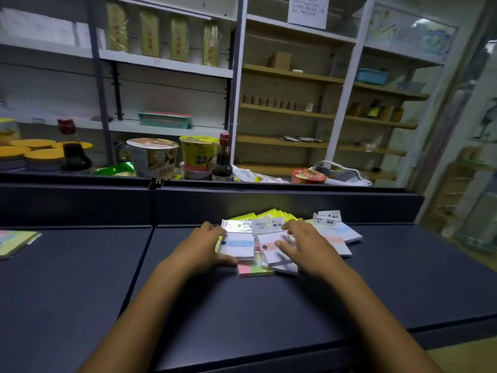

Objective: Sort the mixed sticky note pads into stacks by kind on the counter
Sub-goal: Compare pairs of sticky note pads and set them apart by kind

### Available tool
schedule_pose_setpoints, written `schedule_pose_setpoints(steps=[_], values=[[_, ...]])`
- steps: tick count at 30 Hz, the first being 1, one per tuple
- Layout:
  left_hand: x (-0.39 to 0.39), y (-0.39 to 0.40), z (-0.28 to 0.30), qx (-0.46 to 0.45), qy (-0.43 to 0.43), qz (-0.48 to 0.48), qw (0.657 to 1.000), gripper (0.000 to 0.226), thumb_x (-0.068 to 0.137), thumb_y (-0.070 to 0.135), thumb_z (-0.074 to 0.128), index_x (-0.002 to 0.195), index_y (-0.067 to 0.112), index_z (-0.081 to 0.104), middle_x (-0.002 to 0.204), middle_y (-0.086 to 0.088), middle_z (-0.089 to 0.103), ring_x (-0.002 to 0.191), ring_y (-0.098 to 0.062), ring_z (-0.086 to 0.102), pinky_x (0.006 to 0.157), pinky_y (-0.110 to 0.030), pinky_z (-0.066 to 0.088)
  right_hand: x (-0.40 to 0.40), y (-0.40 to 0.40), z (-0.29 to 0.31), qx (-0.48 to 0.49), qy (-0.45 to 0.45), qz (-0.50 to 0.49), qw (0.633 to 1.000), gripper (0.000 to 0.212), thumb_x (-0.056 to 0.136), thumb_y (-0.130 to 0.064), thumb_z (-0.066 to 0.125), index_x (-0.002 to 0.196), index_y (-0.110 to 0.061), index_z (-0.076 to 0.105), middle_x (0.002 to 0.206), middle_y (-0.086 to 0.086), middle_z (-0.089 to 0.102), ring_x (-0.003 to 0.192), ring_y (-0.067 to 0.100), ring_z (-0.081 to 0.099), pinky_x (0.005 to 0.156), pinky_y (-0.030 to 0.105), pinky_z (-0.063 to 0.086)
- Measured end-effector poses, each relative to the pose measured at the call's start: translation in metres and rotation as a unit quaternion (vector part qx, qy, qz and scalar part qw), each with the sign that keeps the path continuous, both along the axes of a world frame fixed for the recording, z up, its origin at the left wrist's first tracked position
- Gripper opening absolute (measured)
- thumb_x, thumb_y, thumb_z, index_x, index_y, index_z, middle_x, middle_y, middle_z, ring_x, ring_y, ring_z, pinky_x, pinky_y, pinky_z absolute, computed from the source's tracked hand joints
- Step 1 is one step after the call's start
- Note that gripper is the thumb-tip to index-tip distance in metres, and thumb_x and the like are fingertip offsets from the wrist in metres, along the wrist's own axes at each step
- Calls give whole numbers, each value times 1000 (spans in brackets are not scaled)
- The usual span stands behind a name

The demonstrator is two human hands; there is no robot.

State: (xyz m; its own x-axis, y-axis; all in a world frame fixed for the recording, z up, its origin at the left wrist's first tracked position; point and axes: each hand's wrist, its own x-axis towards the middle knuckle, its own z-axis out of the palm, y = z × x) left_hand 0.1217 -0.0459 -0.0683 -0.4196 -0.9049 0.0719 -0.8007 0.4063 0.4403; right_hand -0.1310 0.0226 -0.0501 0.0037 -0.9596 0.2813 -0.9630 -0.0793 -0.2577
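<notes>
Dark bench (269,305), two bare forearms reaching in from the near edge. Mixed heap of sticky note pads sits at the back of the bench, against the raised black ledge, centre-right of view.

Left hand (205,244): fingers curled round the left edge of a white pad with a blue band (239,244), thumb low at its near corner. Holding it, not lifted clear as far as I can tell.

Right hand (302,244): fingers fairly straight, laid flat on a white pad with a pink band (271,249), thumb spread toward the left. Pressing or steadying rather than pinching.

Under both, a loose pink-and-green pad (254,270) pokes out toward the near side. Behind, a fan of yellow packets (271,213); to the right, more white packaged pads with blue and pink bands (336,234), overlapping each other.

Far left of the bench, well apart from the heap: a pastel striped pad (14,242), possibly the start of one sorted stack. Cannot confirm.

Step in hand, by my reading: early sorting, pulling the two top white pads off the heap. Most of the pile is unsorted.

Next move calls for separating the blue-band pad from the pink-band one without dragging the loose pad beneath, then choosing a bare patch of bench for each kind. Slick wrappers likely slide; a firm grip is needed.

Shelves behind hold instant noodle cups (152,156) and a soy sauce bottle (222,160).
</notes>
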Motion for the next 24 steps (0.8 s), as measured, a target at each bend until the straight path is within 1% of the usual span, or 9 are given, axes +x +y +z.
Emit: schedule_pose_setpoints(steps=[3, 7, 11, 14, 17, 19, 21, 23, 24], values=[[-1, -4, 2, 56, -1, 0, 998, 101, 62, 61, 82, 148, 32, 35, 135, 0, 35, 132, -22, 32, 114, -40, 31, -13, -7, -1, -11, -14, 25, 1000, 39, 97, -46, 52, 127, -23, 48, 127, -4, 50, 123, 15, 47, 98, 38, 44], [-1, -6, -1, 69, 18, 17, 997, 105, 59, 59, 85, 148, 35, 36, 126, 5, 33, 131, -21, 32, 116, -40, 29, -24, -7, -5, -25, -37, 47, 998, 37, 97, -45, 54, 125, -22, 48, 124, -3, 50, 124, 15, 48, 98, 41, 45], [-1, -7, -10, 62, 87, 31, 994, 90, 50, 61, 87, 130, 39, 51, 123, 5, 40, 122, -19, 43, 110, -39, 38, -32, -4, -6, -22, -38, 57, 997, 36, 96, -46, 53, 123, -23, 48, 121, -4, 51, 121, 15, 48, 96, 39, 46], [-2, -5, -9, 57, 121, 30, 991, 92, 37, 66, 84, 119, 34, 54, 117, 5, 41, 107, -10, 47, 95, -26, 42, -38, -4, -2, -34, -46, 58, 997, 32, 96, -46, 53, 120, -26, 49, 118, -7, 51, 117, 13, 49, 96, 38, 46], [-2, 0, -8, 30, 178, 26, 983, 78, 50, 42, 94, 114, 30, 52, 113, 5, 39, 92, -7, 48, 86, -17, 43, -40, -3, -2, -32, -57, 62, 996, 30, 96, -45, 54, 118, -26, 50, 115, -9, 49, 115, 11, 49, 96, 38, 47], [-2, 4, -5, -2, 223, 29, 974, 76, 52, 35, 96, 111, 34, 49, 111, 4, 42, 87, -10, 52, 78, -16, 47, -39, -3, -2, -29, -64, 67, 995, 30, 95, -45, 55, 118, -26, 50, 114, -9, 49, 115, 11, 49, 97, 37, 47], [-4, 8, -1, -25, 278, 25, 960, 76, 55, 25, 96, 110, 37, 45, 111, 1, 51, 88, -15, 59, 73, -21, 53, -38, -3, -2, -19, -74, 68, 995, 30, 96, -45, 55, 118, -26, 50, 114, -8, 49, 115, 11, 50, 97, 37, 46], [-6, 13, 1, -26, 340, 16, 940, 80, 58, 13, 94, 112, 40, 42, 113, 0, 59, 96, -19, 65, 79, -30, 58, -38, -3, -2, -12, -85, 67, 994, 30, 96, -44, 56, 118, -25, 50, 114, -8, 49, 112, 11, 50, 97, 36, 46], [-8, 15, 3, -22, 371, 6, 928, 81, 58, 7, 93, 114, 39, 42, 114, -1, 62, 97, -21, 67, 78, -34, 59, -38, -4, -2, -12, -89, 67, 994, 30, 96, -43, 57, 118, -25, 50, 113, -8, 50, 111, 11, 50, 96, 36, 46]])
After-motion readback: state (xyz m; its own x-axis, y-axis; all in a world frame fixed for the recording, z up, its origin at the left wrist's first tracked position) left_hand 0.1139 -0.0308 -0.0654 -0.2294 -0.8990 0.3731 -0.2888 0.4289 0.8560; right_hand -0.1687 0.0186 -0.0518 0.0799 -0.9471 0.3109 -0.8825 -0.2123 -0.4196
